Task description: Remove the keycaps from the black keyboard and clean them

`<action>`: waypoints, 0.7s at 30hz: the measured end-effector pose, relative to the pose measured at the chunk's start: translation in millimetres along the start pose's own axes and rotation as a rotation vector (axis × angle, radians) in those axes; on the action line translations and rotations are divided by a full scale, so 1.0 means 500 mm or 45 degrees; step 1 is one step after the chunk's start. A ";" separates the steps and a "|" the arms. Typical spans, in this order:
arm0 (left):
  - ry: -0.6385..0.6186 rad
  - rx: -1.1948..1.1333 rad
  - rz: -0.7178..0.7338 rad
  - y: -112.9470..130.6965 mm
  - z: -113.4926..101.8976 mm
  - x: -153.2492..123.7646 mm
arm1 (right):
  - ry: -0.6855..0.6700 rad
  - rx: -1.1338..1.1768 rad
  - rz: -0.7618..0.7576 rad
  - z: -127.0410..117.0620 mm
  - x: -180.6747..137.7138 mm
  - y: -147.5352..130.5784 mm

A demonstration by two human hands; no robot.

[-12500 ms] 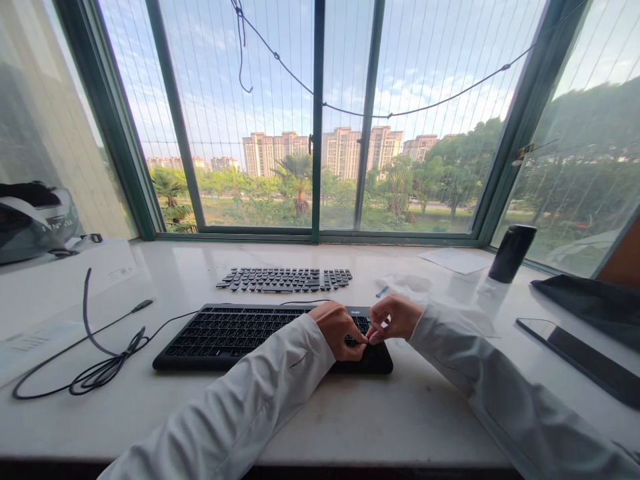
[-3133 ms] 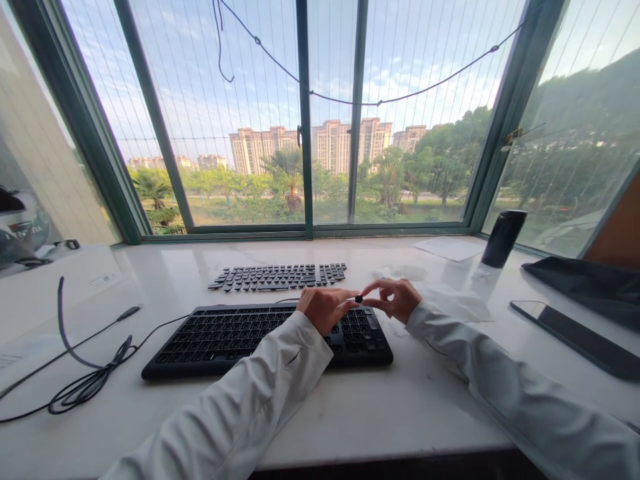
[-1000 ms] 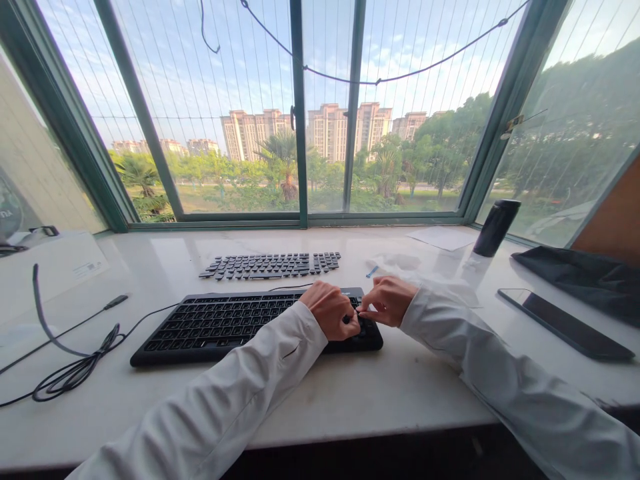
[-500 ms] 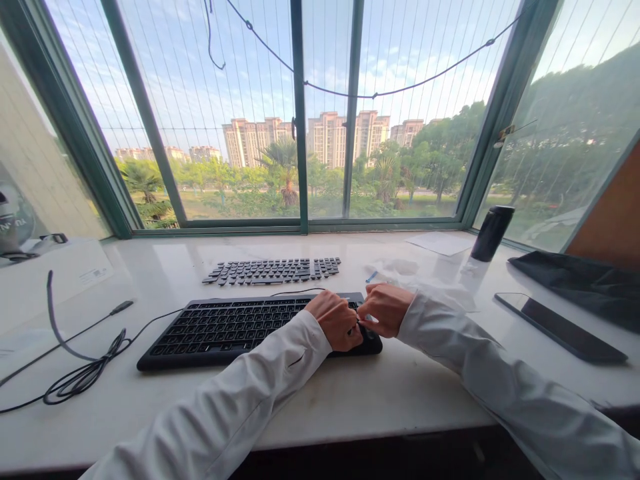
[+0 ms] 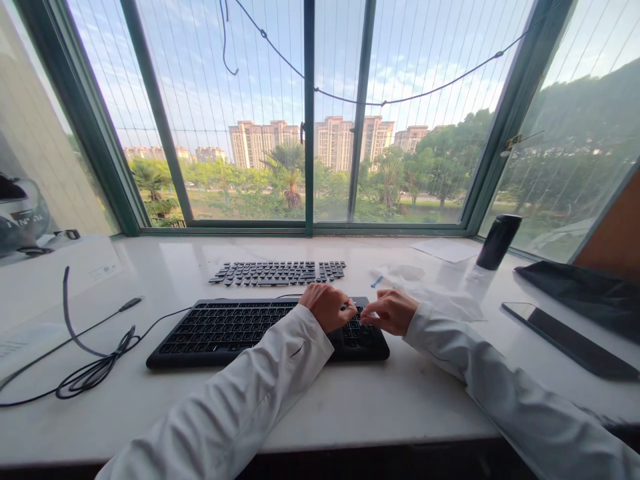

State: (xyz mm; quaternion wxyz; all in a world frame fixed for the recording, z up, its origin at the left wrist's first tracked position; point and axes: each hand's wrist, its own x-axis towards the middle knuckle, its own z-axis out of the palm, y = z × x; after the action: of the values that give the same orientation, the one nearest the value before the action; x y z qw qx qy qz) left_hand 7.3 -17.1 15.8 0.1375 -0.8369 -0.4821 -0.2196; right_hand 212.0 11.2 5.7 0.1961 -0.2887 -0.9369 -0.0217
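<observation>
A black keyboard (image 5: 220,327) lies on the white counter with its key sockets bare, its right end under my hands. My left hand (image 5: 327,307) is closed over the right part of the keyboard, thumb and fingertips together. A small pale bit shows by those fingertips, too small to name. My right hand (image 5: 393,312) is at the number pad (image 5: 356,333), fingers curled and fingertips drawn together; whatever is between them is hidden. Behind the keyboard, loose black keycaps (image 5: 280,273) are laid out in keyboard order.
A coiled black cable (image 5: 97,373) lies at the left, near a white box (image 5: 85,263) and a helmet (image 5: 20,213). To the right are clear plastic wrap (image 5: 445,300), a small blue item (image 5: 377,282), a phone (image 5: 570,340), a black cylinder (image 5: 499,241) and dark cloth (image 5: 580,293).
My hands have drawn slightly apart, and my left hand has risen a little toward the keyboard's back edge. The view has shifted slightly left, so everything appears further right.
</observation>
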 end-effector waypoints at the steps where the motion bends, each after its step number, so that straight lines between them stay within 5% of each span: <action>1: -0.007 -0.017 -0.015 -0.001 0.001 0.001 | 0.000 0.006 0.013 0.004 0.000 0.001; 6: -0.035 -0.036 -0.083 -0.005 0.008 0.002 | -0.005 0.020 0.089 0.004 -0.002 0.012; 12: -0.055 -0.019 -0.136 -0.015 0.015 0.004 | 0.313 -0.117 0.486 -0.009 0.010 0.051; 21: -0.046 -0.023 -0.170 -0.021 0.018 0.003 | -0.178 -0.696 0.551 0.019 0.173 0.153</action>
State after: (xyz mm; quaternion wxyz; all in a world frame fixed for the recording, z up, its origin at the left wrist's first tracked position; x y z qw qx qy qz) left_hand 0.9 -6.6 9.1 0.1063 -0.8081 -0.5371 -0.2174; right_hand 185.3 122.3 24.4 0.0470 -0.5231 -0.8247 -0.2097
